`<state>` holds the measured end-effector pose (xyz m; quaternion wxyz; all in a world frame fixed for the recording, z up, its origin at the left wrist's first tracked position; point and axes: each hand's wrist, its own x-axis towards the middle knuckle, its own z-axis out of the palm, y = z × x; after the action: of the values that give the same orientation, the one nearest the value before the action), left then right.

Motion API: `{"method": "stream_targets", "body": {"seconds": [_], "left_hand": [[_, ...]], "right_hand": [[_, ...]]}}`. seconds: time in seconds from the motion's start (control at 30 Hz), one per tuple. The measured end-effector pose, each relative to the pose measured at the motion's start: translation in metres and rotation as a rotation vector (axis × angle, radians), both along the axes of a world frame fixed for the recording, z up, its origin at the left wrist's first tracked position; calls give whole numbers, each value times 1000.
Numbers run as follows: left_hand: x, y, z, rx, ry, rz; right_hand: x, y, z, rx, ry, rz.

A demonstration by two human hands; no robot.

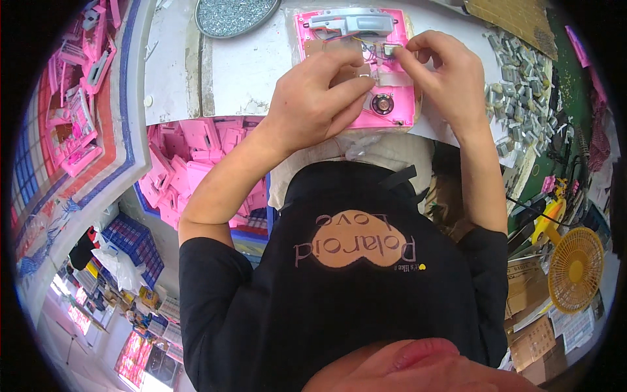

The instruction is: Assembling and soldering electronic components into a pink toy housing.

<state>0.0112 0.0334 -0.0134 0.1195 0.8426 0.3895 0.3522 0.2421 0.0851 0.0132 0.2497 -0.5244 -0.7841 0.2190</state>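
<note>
A pink plastic housing (pixel 403 108) lies open on the white worktop. Across its far end sits a pale grey moulded part (pixel 359 24), and a round black speaker (pixel 382 103) is set near the close edge. My left hand (pixel 323 95) bends over a brown circuit board (pixel 333 47) in the housing; its fingers are curled, and what is between them is hidden. At the housing's right side, my right hand (pixel 450 78) has thumb and forefinger at a small metal-framed part (pixel 390 49), beside thin wires (pixel 371 49).
Many small grey metal parts (pixel 522 91) are heaped at the right. A round tray of screws (pixel 236 14) stands at the far left. Pink plastic pieces (pixel 196 150) fill a bin below the table's left edge, and more pink assemblies (pixel 81 117) lie further left. A yellow fan (pixel 575 269) stands lower right.
</note>
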Motion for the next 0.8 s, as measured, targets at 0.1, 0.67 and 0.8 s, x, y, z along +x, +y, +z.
{"method": "stream_targets", "body": {"seconds": [0.1, 0.67, 0.8], "left_hand": [[9, 10, 0, 66, -1, 87], [22, 21, -5, 156, 173, 173], [22, 20, -7, 178, 167, 189]], "right_hand": [[-8, 6, 10, 14, -250, 26], [38, 44, 21, -361, -135, 79], [2, 17, 13, -13, -130, 141]]}}
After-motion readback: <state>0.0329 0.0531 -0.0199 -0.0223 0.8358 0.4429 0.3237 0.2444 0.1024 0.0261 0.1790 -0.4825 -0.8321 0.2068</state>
